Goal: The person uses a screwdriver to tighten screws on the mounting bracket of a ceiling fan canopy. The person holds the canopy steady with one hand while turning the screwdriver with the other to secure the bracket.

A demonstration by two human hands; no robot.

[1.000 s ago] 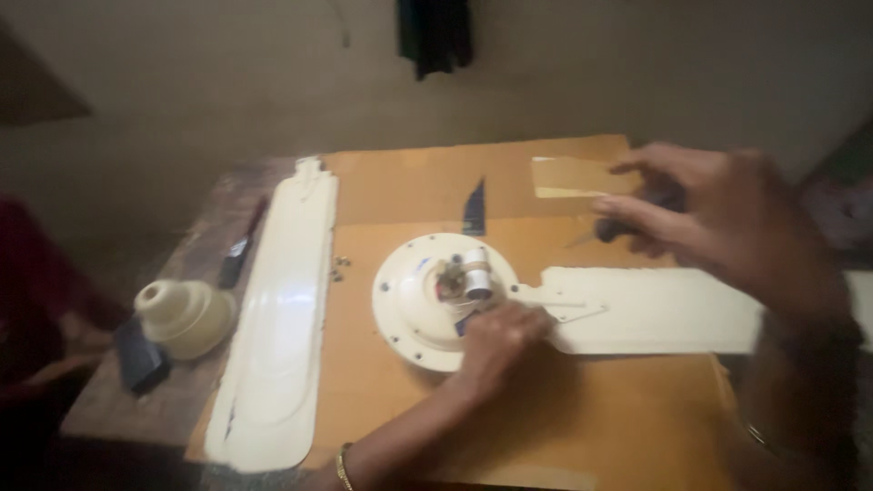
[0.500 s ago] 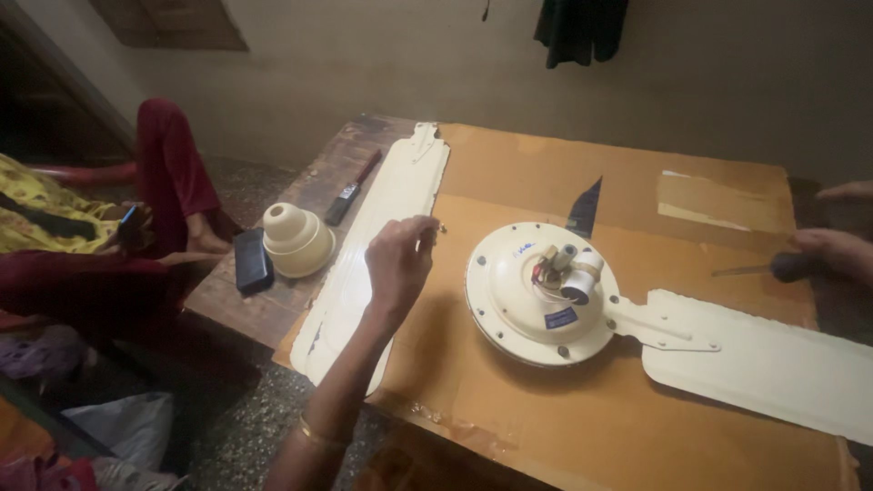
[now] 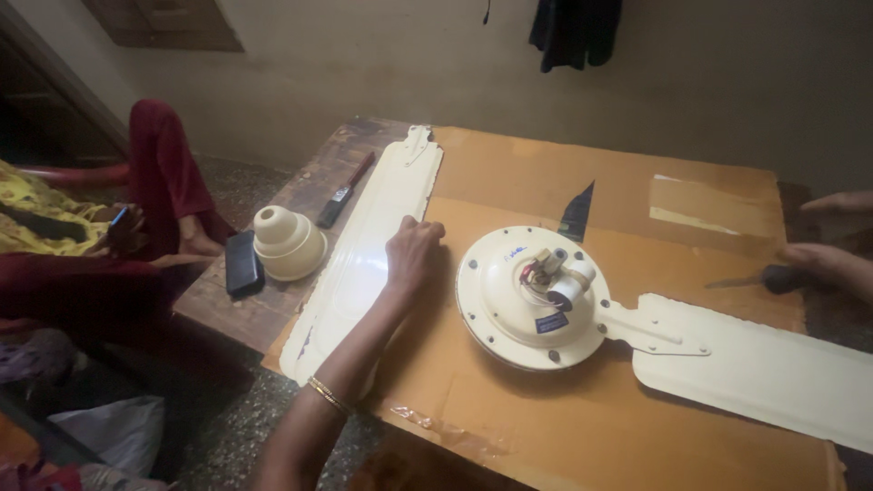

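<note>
On cardboard: two fan blades [image 3: 364, 245] (one loose), one motor [image 3: 532, 295].

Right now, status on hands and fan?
Left hand fisted on loose fan blade. Right hand grips screwdriver. Fan motor untouched between them.

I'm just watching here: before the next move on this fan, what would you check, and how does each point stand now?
1. Left hand resting on the loose blade: ok.
2. Right hand holding the screwdriver: ok.
3. Fan motor lying flat on the cardboard: ok.
4. Attached blade fully supported: not ok, it runs past the table edge.
5. Screws within reach: cannot tell.
6. Loose blade fully on the table: not ok, its near end overhangs.
</note>
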